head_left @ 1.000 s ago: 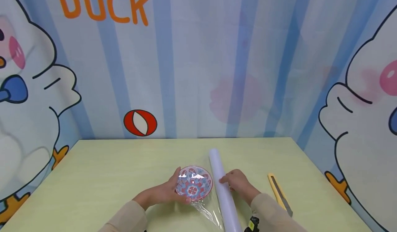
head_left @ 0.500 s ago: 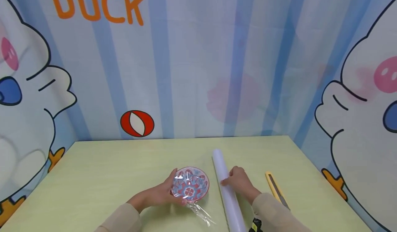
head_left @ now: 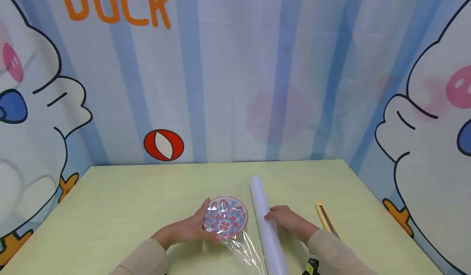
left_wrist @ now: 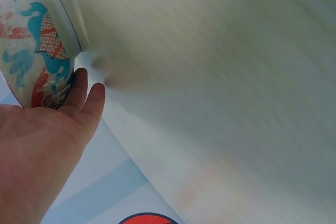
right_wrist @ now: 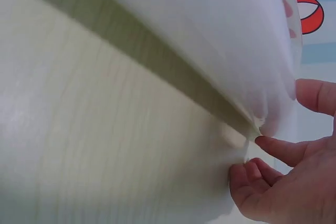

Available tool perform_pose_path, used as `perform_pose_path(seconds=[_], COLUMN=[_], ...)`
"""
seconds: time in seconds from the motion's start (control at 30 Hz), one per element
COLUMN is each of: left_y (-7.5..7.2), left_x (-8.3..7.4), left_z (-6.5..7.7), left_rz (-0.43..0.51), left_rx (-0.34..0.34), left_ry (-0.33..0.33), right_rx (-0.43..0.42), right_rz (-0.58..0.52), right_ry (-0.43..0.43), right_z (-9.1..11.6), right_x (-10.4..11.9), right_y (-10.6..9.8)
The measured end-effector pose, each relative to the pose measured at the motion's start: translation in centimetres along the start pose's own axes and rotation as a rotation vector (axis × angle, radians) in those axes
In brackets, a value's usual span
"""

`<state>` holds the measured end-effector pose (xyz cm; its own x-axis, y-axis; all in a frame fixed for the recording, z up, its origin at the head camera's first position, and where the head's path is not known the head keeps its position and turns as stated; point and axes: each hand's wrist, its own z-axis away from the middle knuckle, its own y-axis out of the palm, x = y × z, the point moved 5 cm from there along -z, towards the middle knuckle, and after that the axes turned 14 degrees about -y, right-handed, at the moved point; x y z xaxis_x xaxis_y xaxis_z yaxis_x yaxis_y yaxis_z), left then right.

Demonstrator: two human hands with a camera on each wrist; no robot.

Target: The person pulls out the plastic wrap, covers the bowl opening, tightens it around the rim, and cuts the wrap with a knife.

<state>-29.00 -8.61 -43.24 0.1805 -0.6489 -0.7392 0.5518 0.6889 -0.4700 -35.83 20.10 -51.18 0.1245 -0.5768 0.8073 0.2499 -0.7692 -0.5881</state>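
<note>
A bowl (head_left: 225, 217) with a red and blue floral pattern is wrapped in clear plastic film (head_left: 244, 248), whose loose, crinkled end trails toward the front. My left hand (head_left: 195, 228) grips the bowl from its left side. In the left wrist view, the fingers reach along the patterned outside of the bowl (left_wrist: 44, 51). A long whitish roll (head_left: 265, 226) lies lengthwise to the right of the bowl, near the film. My right hand (head_left: 290, 220) holds the roll at its right side. In the right wrist view, the thumb and a forefinger (right_wrist: 283, 150) meet the roll (right_wrist: 210, 30).
A yellow box cutter (head_left: 327, 220) lies to the right of the right hand on the pale yellow tabletop (head_left: 140, 201). Behind the table's back edge hangs a striped blue curtain (head_left: 235, 83) with duck drawings.
The roll first shifted right, away from the bowl, then slightly back left. My right hand has lowered onto the roll's side. The film's loose end now spreads wider toward the roll.
</note>
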Motion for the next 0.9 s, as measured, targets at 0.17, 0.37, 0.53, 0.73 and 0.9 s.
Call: perform_pose_path(seconds=[0.17, 0.37, 0.53, 0.73, 0.9], left_y=[0.0, 0.1, 0.0, -0.1, -0.1], left_x=[0.0, 0.3, 0.6, 0.8, 0.7], left_z=[-0.1, -0.2, -0.2, -0.1, 0.0], left_rz=[0.014, 0.023, 0.017, 0.012, -0.004], left_rx=[0.001, 0.007, 0.006, 0.007, 0.001], left_ry=[0.012, 0.018, 0.012, -0.010, -0.022], right_rx=[-0.089, -0.145, -0.156, -0.154, -0.165], right_rz=[-0.134, -0.208, -0.172, -0.098, -0.046], right_ry=[0.072, 0.134, 0.144, 0.143, 0.115], right_z=[4.5, 5.6, 5.6, 5.8, 5.9], right_x=[7.8, 9.2, 9.0, 9.1, 9.3], right_y=[-0.8, -1.3, -1.7, -2.2, -2.4])
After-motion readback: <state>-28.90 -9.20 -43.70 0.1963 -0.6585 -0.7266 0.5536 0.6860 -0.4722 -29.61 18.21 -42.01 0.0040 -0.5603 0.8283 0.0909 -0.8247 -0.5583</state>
